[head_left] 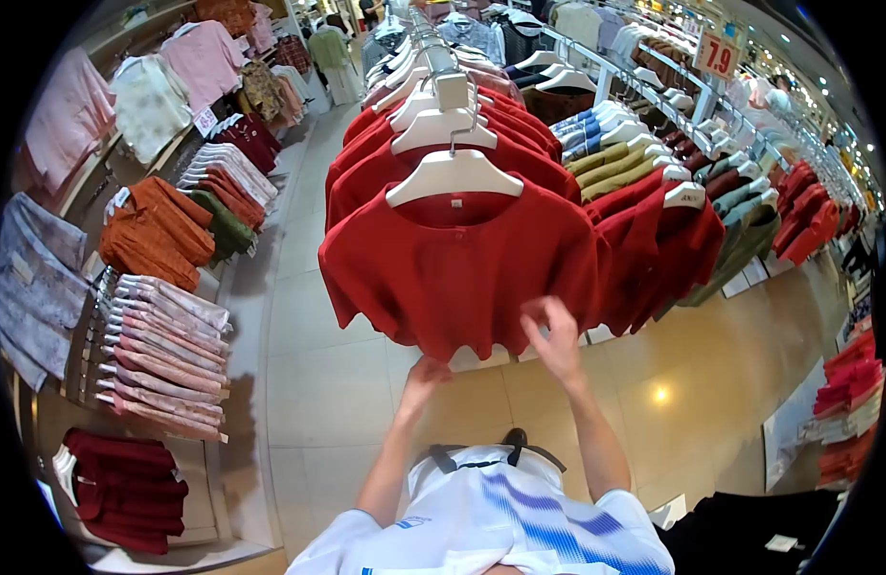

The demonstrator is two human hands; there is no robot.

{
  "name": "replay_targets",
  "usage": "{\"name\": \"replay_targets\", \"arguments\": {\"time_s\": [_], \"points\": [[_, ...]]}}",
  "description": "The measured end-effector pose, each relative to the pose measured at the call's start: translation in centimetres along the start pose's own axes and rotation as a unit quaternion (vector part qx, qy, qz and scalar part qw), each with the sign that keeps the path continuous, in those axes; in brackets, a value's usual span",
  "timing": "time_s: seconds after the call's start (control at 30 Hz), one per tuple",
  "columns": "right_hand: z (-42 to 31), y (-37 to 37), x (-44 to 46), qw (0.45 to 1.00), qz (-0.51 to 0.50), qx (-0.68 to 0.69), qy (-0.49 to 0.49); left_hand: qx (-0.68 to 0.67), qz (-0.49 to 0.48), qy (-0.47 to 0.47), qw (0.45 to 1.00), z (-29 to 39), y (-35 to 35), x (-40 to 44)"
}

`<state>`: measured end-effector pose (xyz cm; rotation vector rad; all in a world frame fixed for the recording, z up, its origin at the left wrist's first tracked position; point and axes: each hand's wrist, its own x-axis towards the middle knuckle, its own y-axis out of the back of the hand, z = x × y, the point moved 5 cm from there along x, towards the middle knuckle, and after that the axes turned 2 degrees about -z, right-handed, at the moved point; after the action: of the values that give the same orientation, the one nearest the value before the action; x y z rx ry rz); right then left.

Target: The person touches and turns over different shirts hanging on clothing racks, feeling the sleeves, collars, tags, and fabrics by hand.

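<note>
A red top hangs on a white hanger at the front end of the middle rail, with more red tops behind it. My left hand is at the top's lower hem, fingers drawn together; whether they pinch the cloth is too small to tell. Over the lower right part of the top is my right hand, its thumb and fingers apart and slightly blurred, with nothing visible between them.
Wall racks on the left hold orange shirts, pink patterned tops and a dark red top. On the right, a second rail carries red and green clothes below a price sign. Black cloth lies at the lower right.
</note>
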<state>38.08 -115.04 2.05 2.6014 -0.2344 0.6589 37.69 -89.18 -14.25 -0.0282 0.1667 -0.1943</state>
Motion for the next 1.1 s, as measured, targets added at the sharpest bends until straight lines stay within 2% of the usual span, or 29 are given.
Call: {"name": "replay_targets", "arguments": {"time_s": [0.03, 0.1, 0.17, 0.23, 0.27, 0.3, 0.37, 0.47, 0.53, 0.63, 0.73, 0.87, 0.93, 0.97, 1.03, 1.1], "points": [[-3.5, 1.8, 2.5, 0.999, 0.028, 0.011, 0.039, -0.025, -0.003, 0.003, 1.000, 0.4, -0.7, 0.2], [-8.7, 4.7, 6.7, 0.970, 0.089, -0.121, 0.192, 0.002, -0.004, -0.006, 1.000, 1.4, -2.1, 0.1], [-11.5, 6.2, 10.0, 0.933, 0.114, -0.228, 0.254, 0.029, -0.006, -0.020, 0.999, 2.6, -3.1, 0.0], [-11.9, 6.5, 13.1, 0.923, 0.087, -0.276, 0.252, 0.026, -0.022, 0.001, 0.999, 3.1, -3.8, -1.0], [-10.7, 6.3, 14.3, 0.931, 0.042, -0.279, 0.231, 0.024, -0.019, -0.004, 1.000, 3.5, -3.7, -1.4], [-8.8, 5.8, 15.3, 0.941, -0.019, -0.276, 0.192, 0.030, -0.025, -0.011, 0.999, 3.8, -3.6, -1.7], [-7.5, 5.2, 15.7, 0.957, -0.055, -0.235, 0.159, 0.034, -0.032, -0.023, 0.999, 4.6, -3.2, -2.2], [-7.1, 4.1, 15.7, 0.953, -0.078, -0.226, 0.188, 0.036, -0.017, 0.000, 0.999, 5.4, -2.1, -2.9], [-7.3, 3.6, 15.3, 0.953, -0.057, -0.237, 0.182, 0.070, -0.036, -0.022, 0.997, 6.3, -1.4, -3.0], [-7.3, 2.8, 14.7, 0.941, -0.013, -0.279, 0.193, 0.041, -0.041, -0.069, 0.996, 5.8, -0.2, -3.3], [-8.0, 2.8, 14.4, 0.917, 0.031, -0.336, 0.212, 0.045, -0.053, -0.068, 0.995, 5.7, 1.0, -4.0], [-10.8, 3.9, 13.4, 0.900, 0.041, -0.381, 0.210, 0.046, -0.085, -0.052, 0.994, 6.0, 1.6, -4.7], [-12.5, 4.4, 12.2, 0.903, 0.047, -0.376, 0.202, 0.138, -0.087, -0.089, 0.983, 7.4, 1.8, -4.8], [-13.3, 4.5, 11.4, 0.907, 0.050, -0.368, 0.199, 0.135, -0.099, -0.086, 0.982, 7.6, 1.8, -4.5], [-15.1, 4.4, 9.7, 0.905, 0.054, -0.380, 0.184, 0.161, -0.094, -0.194, 0.963, 9.2, 1.7, -3.5], [-17.2, 4.3, 7.8, 0.906, 0.056, -0.384, 0.168, 0.138, -0.068, -0.225, 0.962, 10.5, 0.5, -2.5]]}}
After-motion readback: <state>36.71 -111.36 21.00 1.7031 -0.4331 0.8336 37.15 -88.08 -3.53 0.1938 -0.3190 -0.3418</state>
